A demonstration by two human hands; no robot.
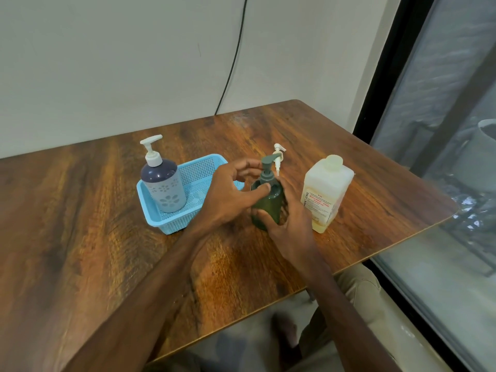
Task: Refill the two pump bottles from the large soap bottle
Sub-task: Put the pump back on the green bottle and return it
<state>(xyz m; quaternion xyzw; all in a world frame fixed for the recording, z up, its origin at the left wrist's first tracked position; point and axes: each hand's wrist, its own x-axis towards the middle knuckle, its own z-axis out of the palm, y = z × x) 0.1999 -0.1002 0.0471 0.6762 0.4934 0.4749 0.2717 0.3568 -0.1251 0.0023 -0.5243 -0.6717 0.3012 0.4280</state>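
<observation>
A dark green pump bottle [269, 204] stands upright on the wooden table [107, 224], just right of the basket. My right hand [292, 226] grips its body from the right and front. My left hand [228, 194] curls around its grey-green pump [267, 167], thumb at the collar and fingers arched behind the stem. A purple-and-grey flowered pump bottle [163, 183] with a white pump stands in the blue basket [206, 158]. The large, pale yellow soap bottle [326, 191] stands capped at the right, apart from my hands.
A small white pump [278, 157] shows just behind the green bottle. A black cable [233, 63] hangs down the wall behind the table. The table's right edge runs close to a dark-framed window [442, 157]. My legs are below the near edge.
</observation>
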